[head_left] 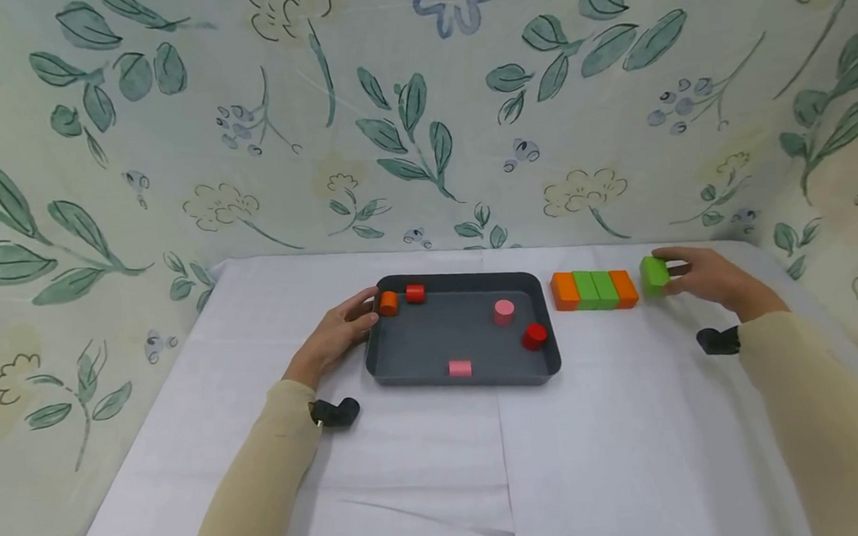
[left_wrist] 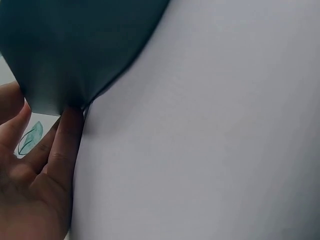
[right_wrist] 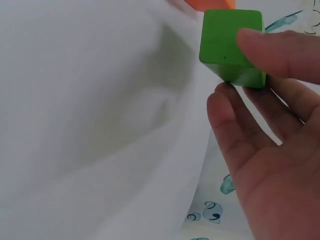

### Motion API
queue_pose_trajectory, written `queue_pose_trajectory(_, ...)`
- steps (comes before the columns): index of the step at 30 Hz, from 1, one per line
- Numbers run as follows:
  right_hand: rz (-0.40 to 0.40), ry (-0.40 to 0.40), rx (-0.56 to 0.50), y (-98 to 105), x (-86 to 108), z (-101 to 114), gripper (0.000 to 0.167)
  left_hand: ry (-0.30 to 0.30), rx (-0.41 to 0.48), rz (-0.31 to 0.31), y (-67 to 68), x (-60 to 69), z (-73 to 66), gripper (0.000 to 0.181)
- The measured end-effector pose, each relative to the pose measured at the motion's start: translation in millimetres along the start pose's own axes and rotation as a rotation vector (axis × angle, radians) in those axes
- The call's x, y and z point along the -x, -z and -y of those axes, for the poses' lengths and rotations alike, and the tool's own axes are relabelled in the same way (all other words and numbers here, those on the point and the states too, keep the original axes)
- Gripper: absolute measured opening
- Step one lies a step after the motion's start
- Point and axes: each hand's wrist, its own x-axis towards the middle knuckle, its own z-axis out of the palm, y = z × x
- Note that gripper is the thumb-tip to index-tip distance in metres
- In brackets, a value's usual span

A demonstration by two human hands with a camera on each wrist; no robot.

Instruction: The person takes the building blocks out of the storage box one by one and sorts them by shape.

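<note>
Clock read from the tray's centre, head view. Tray mid-table; left hand at its 9 o'clock end, fingers fairly straight, a narrow gap between thumb and fingers, tips touching the outer wall. Right hand out between 2 and 3 o'clock, thumb and fingers pinching a green block; cannot tell whether the block touches the cloth. Nearer in along that line, a row of four blocks, orange, green, green, orange, side by side; held block just beyond its far end, small gap between. In the tray: orange cylinder at 10, red cylinder at 11, pink cylinder at 2, second red at 3, second pink at 6
</note>
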Motion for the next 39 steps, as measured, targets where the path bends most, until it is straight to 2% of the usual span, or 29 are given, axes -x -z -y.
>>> queue_pose_trajectory(7,0.036,-0.017,-0.017,-9,-8.8,-4,0.083,-0.001,0.011,0.001,0.4,-0.3,0.6,0.06)
queue_pose_trajectory(30,0.054,-0.051,-0.037,-25,-17.3,1,0.085,-0.013,-0.023,0.013,2.3,-2.1,3.9,0.061)
queue_pose_trajectory(39,0.046,-0.031,-0.033,-27,-16.0,0,0.083,-0.012,0.021,0.016,0.9,1.2,0.8,0.061)
